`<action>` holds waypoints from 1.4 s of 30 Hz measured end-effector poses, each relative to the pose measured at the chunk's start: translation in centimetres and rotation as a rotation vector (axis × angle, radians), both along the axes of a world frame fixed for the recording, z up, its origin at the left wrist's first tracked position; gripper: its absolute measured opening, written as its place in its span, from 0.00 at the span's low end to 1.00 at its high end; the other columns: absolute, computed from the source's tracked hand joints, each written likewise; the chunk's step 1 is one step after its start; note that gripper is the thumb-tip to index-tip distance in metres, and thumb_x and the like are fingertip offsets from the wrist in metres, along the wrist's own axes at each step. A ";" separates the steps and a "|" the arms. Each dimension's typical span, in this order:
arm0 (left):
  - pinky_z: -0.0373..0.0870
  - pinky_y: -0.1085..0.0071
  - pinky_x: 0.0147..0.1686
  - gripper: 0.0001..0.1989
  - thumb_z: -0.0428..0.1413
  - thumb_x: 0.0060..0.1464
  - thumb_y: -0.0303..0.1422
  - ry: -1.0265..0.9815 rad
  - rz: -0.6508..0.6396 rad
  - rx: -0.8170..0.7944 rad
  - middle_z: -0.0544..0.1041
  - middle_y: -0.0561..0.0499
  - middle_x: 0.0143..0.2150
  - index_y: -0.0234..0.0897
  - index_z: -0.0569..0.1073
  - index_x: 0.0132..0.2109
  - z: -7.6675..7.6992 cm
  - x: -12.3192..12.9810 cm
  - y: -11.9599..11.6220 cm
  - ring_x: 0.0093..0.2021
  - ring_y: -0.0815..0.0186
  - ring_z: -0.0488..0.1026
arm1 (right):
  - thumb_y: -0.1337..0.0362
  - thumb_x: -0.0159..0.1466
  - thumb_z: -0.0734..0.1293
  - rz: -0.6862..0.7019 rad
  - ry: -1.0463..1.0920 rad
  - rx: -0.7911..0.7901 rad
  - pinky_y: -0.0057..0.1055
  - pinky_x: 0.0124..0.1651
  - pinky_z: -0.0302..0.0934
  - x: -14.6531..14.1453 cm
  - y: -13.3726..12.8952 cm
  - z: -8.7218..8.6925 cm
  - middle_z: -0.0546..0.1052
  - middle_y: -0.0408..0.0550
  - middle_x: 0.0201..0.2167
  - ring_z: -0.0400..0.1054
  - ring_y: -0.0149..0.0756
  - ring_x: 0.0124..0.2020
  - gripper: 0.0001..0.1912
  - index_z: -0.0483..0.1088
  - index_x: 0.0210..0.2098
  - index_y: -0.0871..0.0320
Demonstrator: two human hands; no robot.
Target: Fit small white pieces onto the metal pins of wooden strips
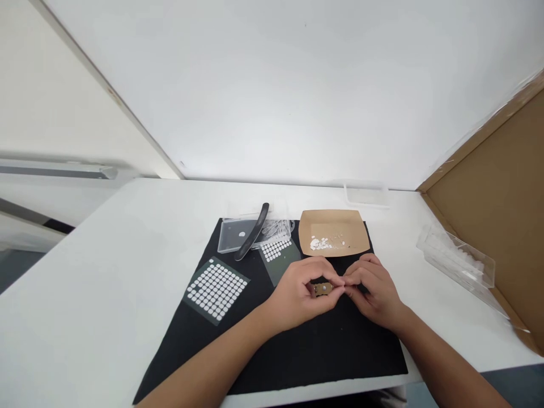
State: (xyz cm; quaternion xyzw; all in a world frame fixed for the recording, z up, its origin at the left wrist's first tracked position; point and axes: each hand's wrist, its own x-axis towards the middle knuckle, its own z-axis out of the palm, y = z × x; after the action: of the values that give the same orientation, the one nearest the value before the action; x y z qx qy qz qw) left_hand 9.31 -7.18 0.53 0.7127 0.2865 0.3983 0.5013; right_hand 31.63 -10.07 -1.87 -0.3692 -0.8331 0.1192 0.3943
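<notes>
Over the black mat, my left hand and my right hand meet at their fingertips. A small brown piece with a pale dot shows inside the curl of my left hand, between thumb and forefinger. The fingers of both hands are pinched together; whatever is between the right fingertips is too small to make out. Just beyond the hands stands a brown paper tray with small white bits in it. A sheet of white round dots lies left of my left hand, and a second, partly used sheet is nearer.
Behind the sheets is a clear plastic box with a black curved tool resting across it. Another clear container stands near the wall. At right, clear boxes with white items sit beside a cardboard panel.
</notes>
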 end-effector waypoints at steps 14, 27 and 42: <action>0.72 0.80 0.22 0.05 0.66 0.55 0.31 0.029 -0.035 -0.077 0.82 0.47 0.37 0.35 0.81 0.39 0.4 -0.1 0.0 0.29 0.70 0.78 | 0.68 0.73 0.70 0.024 -0.020 0.015 0.39 0.43 0.58 0.0 0.1 0.0 0.82 0.40 0.33 0.76 0.34 0.32 0.07 0.67 0.41 0.51; 0.70 0.78 0.25 0.03 0.61 0.61 0.30 0.189 0.024 0.178 0.81 0.49 0.36 0.36 0.80 0.38 -0.2 -0.8 0.9 0.33 0.68 0.77 | 0.59 0.72 0.74 -0.011 -0.075 -0.042 0.39 0.45 0.58 -0.1 0.5 -0.3 0.79 0.42 0.32 0.74 0.37 0.35 0.10 0.70 0.42 0.53; 0.64 0.71 0.30 0.04 0.61 0.58 0.28 0.573 0.039 0.475 0.81 0.54 0.30 0.38 0.77 0.34 -1.3 -1.8 1.3 0.28 0.67 0.76 | 0.60 0.68 0.76 0.084 -0.359 -0.254 0.46 0.52 0.61 1.2 0.6 1.4 0.77 0.49 0.43 0.71 0.45 0.46 0.15 0.73 0.52 0.52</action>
State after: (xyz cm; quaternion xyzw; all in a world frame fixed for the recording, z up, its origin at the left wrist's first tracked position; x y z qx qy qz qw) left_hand 7.48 -5.84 -0.80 0.8862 0.3284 0.2475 0.2135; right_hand 32.82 -9.49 -0.52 -0.3962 -0.8828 0.1719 0.1845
